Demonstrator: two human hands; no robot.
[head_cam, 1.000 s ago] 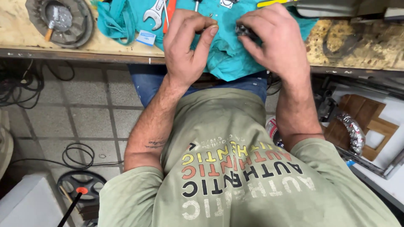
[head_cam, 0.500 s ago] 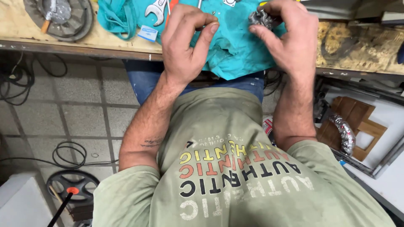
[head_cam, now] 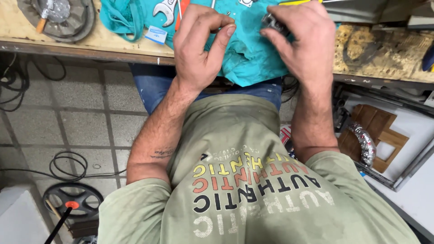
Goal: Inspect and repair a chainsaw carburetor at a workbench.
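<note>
The right hand [head_cam: 300,38] grips a small dark metal part [head_cam: 270,21] in its fingertips, over the teal cloth [head_cam: 246,58] near the front edge of the workbench [head_cam: 90,43]. The left hand [head_cam: 199,43] is just beside it, to the left (thumb & finger pinched, holding nothing I can see). The right hand is nearer the part.

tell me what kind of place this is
Probably a repair workshop. A worn wooden workbench carries a wrench on a teal rag, the right hand holds a small metal part, and cables lie on the tiled floor.
</note>
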